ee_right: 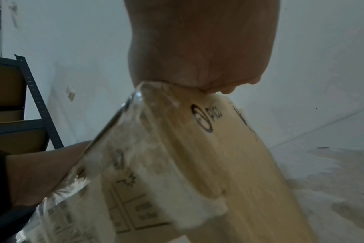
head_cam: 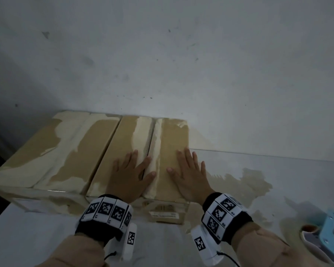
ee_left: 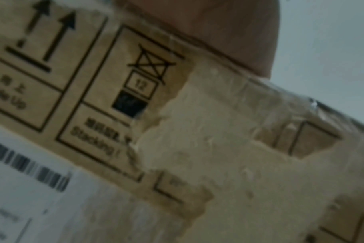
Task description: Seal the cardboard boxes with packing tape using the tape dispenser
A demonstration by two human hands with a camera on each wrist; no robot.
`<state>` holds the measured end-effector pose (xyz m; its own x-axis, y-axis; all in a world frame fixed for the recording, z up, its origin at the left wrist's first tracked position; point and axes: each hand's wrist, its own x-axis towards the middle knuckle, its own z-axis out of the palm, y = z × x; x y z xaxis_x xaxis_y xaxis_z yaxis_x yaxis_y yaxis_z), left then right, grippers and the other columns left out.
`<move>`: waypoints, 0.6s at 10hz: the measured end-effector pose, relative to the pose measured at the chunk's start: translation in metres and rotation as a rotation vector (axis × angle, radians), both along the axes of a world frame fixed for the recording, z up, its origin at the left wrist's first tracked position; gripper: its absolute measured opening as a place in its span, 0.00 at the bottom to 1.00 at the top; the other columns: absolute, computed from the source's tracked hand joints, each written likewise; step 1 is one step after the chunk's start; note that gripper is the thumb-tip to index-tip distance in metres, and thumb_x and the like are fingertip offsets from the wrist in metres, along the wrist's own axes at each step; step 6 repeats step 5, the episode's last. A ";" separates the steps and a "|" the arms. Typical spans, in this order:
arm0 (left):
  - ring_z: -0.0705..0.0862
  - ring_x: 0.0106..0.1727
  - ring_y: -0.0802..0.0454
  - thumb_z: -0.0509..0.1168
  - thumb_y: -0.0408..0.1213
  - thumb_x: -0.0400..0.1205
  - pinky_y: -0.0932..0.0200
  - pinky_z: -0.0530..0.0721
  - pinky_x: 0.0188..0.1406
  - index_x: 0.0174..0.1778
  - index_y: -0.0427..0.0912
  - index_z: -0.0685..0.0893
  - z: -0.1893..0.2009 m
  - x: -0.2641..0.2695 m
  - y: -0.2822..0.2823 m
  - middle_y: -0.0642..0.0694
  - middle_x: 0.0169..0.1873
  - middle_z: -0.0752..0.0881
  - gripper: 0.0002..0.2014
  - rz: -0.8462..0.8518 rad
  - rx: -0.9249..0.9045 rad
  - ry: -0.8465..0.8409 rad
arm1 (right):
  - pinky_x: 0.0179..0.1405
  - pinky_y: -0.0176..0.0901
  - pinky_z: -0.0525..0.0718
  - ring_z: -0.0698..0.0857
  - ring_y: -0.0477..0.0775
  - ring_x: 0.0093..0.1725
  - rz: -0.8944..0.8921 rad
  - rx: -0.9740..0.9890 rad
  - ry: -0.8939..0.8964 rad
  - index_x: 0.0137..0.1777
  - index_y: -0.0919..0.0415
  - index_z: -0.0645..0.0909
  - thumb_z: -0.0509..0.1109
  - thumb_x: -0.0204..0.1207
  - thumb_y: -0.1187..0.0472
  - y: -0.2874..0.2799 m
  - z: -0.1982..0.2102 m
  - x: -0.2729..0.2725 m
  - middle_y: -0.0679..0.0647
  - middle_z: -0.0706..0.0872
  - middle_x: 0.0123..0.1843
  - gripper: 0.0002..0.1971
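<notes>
Two worn cardboard boxes sit side by side against the wall. On the right box (head_cam: 123,143) both my hands lie flat, one on each top flap beside the centre seam (head_cam: 148,151). My left hand (head_cam: 132,170) presses the left flap with fingers spread. My right hand (head_cam: 187,168) presses the right flap the same way. The left box (head_cam: 52,151) has torn paper patches on top. A light blue tape dispenser (head_cam: 330,236) lies at the right edge of the table, away from both hands. The left wrist view shows the box's printed front (ee_left: 135,98); the right wrist view shows its taped corner (ee_right: 156,156).
The white table (head_cam: 278,180) has brown stains to the right of the boxes. A white wall (head_cam: 181,54) rises directly behind them. A dark metal shelf (ee_right: 31,106) stands to the left in the right wrist view.
</notes>
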<state>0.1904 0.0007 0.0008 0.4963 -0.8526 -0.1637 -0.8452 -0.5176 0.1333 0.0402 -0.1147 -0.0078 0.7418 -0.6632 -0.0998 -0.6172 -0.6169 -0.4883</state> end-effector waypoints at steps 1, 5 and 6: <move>0.40 0.83 0.49 0.26 0.70 0.65 0.42 0.39 0.80 0.80 0.64 0.47 -0.001 0.001 -0.001 0.49 0.83 0.43 0.43 -0.010 0.000 0.008 | 0.76 0.58 0.32 0.34 0.54 0.80 0.007 -0.006 0.039 0.80 0.44 0.40 0.45 0.79 0.35 0.000 0.002 0.000 0.50 0.34 0.83 0.33; 0.54 0.82 0.55 0.26 0.65 0.67 0.49 0.53 0.78 0.78 0.54 0.60 0.011 -0.012 0.007 0.53 0.82 0.57 0.44 -0.005 -0.087 -0.032 | 0.76 0.52 0.32 0.32 0.52 0.80 0.006 -0.039 -0.068 0.81 0.53 0.45 0.46 0.81 0.39 -0.013 0.037 -0.037 0.50 0.33 0.83 0.33; 0.54 0.82 0.55 0.26 0.65 0.67 0.49 0.53 0.78 0.78 0.54 0.60 0.011 -0.012 0.007 0.53 0.82 0.57 0.44 -0.005 -0.087 -0.032 | 0.76 0.52 0.32 0.32 0.52 0.80 0.006 -0.039 -0.068 0.81 0.53 0.45 0.46 0.81 0.39 -0.013 0.037 -0.037 0.50 0.33 0.83 0.33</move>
